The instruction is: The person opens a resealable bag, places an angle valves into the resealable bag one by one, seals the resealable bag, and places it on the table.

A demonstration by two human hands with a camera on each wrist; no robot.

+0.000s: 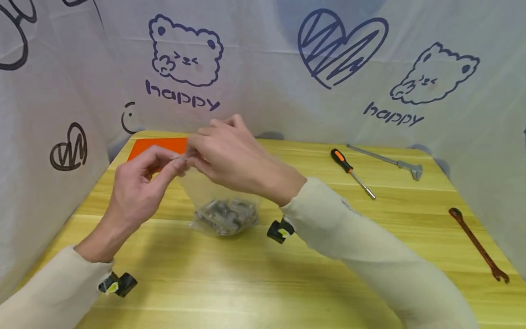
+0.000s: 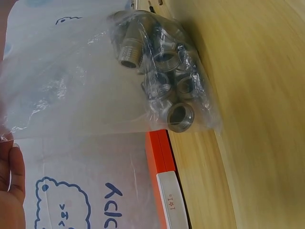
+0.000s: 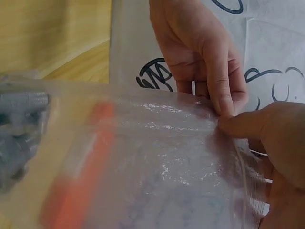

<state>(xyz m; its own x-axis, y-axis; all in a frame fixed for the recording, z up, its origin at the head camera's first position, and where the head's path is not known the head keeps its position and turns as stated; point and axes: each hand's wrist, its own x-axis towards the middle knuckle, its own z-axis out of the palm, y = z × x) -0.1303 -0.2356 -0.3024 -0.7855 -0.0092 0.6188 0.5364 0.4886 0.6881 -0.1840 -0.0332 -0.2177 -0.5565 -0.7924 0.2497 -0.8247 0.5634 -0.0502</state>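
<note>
A clear plastic bag (image 1: 213, 192) hangs above the wooden table (image 1: 263, 274), its bottom weighed down by several grey metal threaded fittings (image 1: 226, 216). My left hand (image 1: 139, 183) pinches the bag's top edge between thumb and forefinger. Right beside it my right hand (image 1: 223, 153) pinches the same edge, and the two hands meet there. The left wrist view looks along the bag (image 2: 86, 90) to the fittings (image 2: 164, 81). In the right wrist view the fingertips (image 3: 224, 102) of both hands press the bag's rim (image 3: 181, 107).
An orange flat box (image 1: 158, 146) lies at the table's back left. An orange-handled screwdriver (image 1: 351, 172), a grey metal wrench (image 1: 388, 161) and a reddish-brown spanner (image 1: 478, 244) lie to the right. Printed white cloth walls (image 1: 263, 68) enclose the table on three sides.
</note>
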